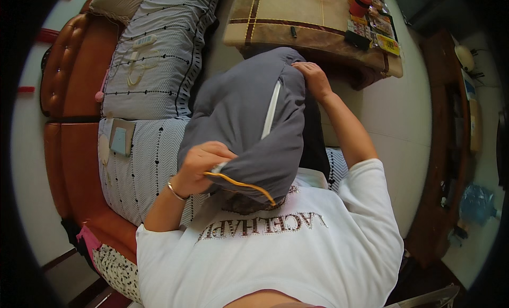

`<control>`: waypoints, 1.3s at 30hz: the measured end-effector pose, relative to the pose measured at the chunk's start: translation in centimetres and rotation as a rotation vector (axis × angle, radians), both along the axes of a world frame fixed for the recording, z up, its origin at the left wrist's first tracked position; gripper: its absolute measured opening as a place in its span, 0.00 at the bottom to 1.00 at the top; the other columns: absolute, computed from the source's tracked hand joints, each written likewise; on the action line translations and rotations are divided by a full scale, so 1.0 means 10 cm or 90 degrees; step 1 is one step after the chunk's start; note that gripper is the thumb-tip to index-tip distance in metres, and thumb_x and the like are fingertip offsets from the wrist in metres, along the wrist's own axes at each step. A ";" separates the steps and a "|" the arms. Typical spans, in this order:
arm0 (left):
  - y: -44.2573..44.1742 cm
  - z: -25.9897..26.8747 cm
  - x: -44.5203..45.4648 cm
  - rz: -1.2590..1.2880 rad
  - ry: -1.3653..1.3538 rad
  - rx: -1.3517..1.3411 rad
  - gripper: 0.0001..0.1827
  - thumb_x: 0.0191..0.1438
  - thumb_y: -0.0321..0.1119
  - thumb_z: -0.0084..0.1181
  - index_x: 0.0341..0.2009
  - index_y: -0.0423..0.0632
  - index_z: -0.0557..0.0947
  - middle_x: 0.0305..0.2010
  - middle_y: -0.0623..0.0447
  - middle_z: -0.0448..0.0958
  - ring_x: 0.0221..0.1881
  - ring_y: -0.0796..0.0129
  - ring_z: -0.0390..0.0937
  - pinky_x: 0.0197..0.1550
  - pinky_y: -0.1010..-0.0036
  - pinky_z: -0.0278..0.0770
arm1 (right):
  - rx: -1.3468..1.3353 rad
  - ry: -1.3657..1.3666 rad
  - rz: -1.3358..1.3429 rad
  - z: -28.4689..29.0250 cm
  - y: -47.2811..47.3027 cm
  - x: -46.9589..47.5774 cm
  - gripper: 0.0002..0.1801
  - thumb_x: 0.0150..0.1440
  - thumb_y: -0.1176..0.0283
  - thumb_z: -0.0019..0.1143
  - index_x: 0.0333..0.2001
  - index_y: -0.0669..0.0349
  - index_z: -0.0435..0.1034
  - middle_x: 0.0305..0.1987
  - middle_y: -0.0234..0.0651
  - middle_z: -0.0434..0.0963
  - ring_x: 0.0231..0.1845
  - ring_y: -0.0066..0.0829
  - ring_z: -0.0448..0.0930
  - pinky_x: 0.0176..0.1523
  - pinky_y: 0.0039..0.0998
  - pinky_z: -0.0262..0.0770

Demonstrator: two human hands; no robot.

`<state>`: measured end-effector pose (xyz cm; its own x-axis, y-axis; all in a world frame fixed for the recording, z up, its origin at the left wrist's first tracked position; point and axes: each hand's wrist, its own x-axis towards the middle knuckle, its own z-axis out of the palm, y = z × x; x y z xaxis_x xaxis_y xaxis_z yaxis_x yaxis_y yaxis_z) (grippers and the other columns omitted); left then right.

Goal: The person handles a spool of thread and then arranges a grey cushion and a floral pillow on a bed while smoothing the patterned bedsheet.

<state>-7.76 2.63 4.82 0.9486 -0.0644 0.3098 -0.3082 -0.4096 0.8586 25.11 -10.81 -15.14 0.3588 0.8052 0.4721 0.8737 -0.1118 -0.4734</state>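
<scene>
A puffy dark grey cloth item (238, 97), perhaps a stuffed cushion or folded garment, rests across my lap. A white strip (271, 111) runs along an opening or seam on its top. My left hand (204, 166) pinches its near left corner, where a bit of white shows at the fingertips. From that hand an orange cord or piping (240, 184) curves along the near edge. On the far right edge, my right hand (312, 78) grips the grey cloth with bent fingers. The cloth hides what lies beneath it.
I sit on a brown leather sofa (73, 160) with patterned covers (159, 153). To the left lie a notebook-like item (122, 137), a remote control (145, 41) and a pale cable (133, 75). Ahead stands a low table (294, 9) bearing a dark pen-like object (293, 32) and several packets (381, 29).
</scene>
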 end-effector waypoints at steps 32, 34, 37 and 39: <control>0.26 -1.32 -0.11 0.154 0.311 0.571 0.30 0.57 0.53 0.40 0.63 0.64 0.58 0.69 0.53 0.48 0.69 0.52 0.42 0.62 0.41 0.34 | -0.394 0.018 0.171 0.33 -0.65 -2.27 0.33 0.60 0.46 0.30 0.66 0.46 0.46 0.71 0.42 0.38 0.71 0.44 0.37 0.64 0.59 0.28; 0.26 -1.56 -0.30 0.176 0.366 0.526 0.29 0.59 0.54 0.35 0.65 0.65 0.55 0.70 0.54 0.42 0.70 0.54 0.38 0.63 0.42 0.33 | -0.389 0.038 0.197 0.32 -0.55 -2.35 0.33 0.60 0.47 0.29 0.66 0.46 0.45 0.71 0.42 0.36 0.72 0.44 0.35 0.64 0.58 0.26; 0.23 -1.66 -0.43 0.200 0.333 0.555 0.30 0.59 0.52 0.36 0.65 0.65 0.53 0.70 0.54 0.43 0.70 0.55 0.38 0.63 0.43 0.32 | -0.341 0.041 0.149 0.07 -0.39 -2.31 0.31 0.59 0.49 0.35 0.64 0.43 0.50 0.70 0.40 0.44 0.71 0.41 0.41 0.65 0.56 0.30; 0.26 -1.77 -0.43 0.214 0.323 0.535 0.31 0.58 0.54 0.37 0.65 0.65 0.54 0.70 0.53 0.43 0.70 0.56 0.39 0.63 0.43 0.33 | -0.291 -0.011 0.084 0.02 -0.28 -2.21 0.28 0.58 0.53 0.38 0.63 0.41 0.54 0.68 0.37 0.51 0.70 0.37 0.46 0.66 0.52 0.33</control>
